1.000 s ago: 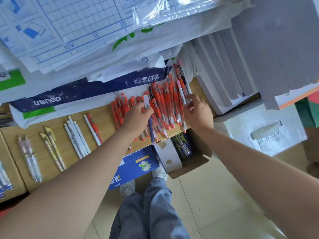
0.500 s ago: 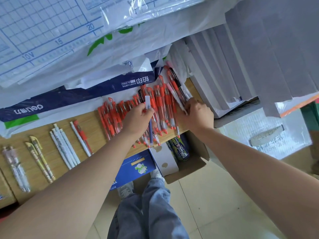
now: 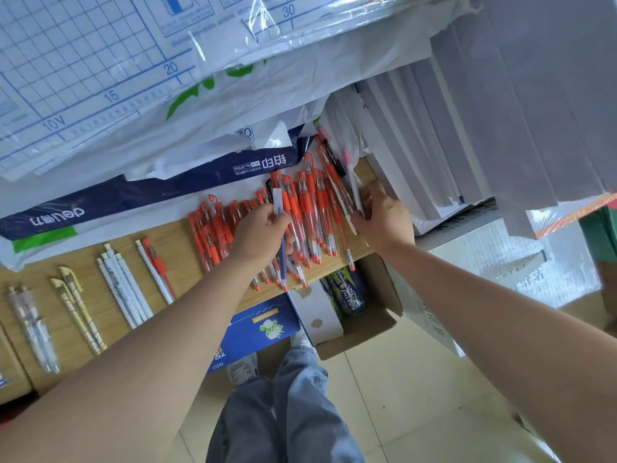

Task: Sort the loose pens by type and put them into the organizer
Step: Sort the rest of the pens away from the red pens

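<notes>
Your left hand (image 3: 258, 233) grips a blue pen (image 3: 283, 259) over the red pens (image 3: 310, 208); your right hand (image 3: 384, 218) pinches a pink-tipped white pen (image 3: 354, 187) at the pile's right edge. Pile lies on the wooden worktop (image 3: 177, 238), plain white pens (image 3: 123, 289) farther left.

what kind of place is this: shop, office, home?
Probably a stationery shop or its stockroom: dozens of identical red pens spread on a wooden shelf, wrapped paper packs piled behind them, and an open cardboard box of stock on the floor.
</notes>
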